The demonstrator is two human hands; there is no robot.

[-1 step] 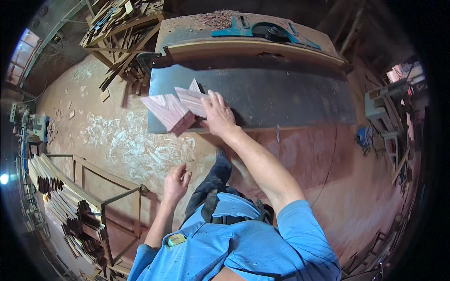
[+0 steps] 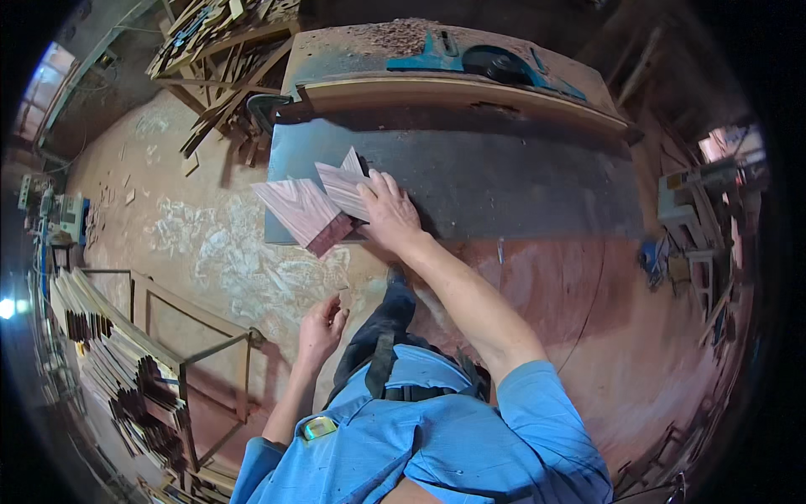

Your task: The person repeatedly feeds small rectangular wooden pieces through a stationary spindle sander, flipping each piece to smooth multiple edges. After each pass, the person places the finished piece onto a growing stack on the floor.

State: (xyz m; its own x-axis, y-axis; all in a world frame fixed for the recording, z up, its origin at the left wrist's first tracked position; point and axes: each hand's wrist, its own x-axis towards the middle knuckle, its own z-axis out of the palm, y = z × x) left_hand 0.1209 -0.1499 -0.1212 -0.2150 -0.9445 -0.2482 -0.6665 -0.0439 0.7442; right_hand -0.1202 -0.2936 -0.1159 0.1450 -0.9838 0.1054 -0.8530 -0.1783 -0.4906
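Observation:
My right hand reaches over the near edge of a dark, flat metal machine table. Its fingers close on a striped, purplish-brown wood block with a slanted end. Left of this piece lies a larger wood block of the same grain, its darker end face turned towards me and jutting over the table edge. The pointed tip of another wood piece shows behind them, mostly hidden. Low in front of my body, my left hand hangs with loosely bent fingers, thumb apart, holding nothing.
A wooden fence with a teal guard runs along the table's far side, with wood chips behind it. Scrap wood is heaped at the far left. A rack of slats stands at my near left. Pale shavings cover the floor.
The view has shifted slightly. The larger block's dark end face shows a little more fully. My right hand keeps its grip on the smaller wood block, and my left hand has hardly moved.

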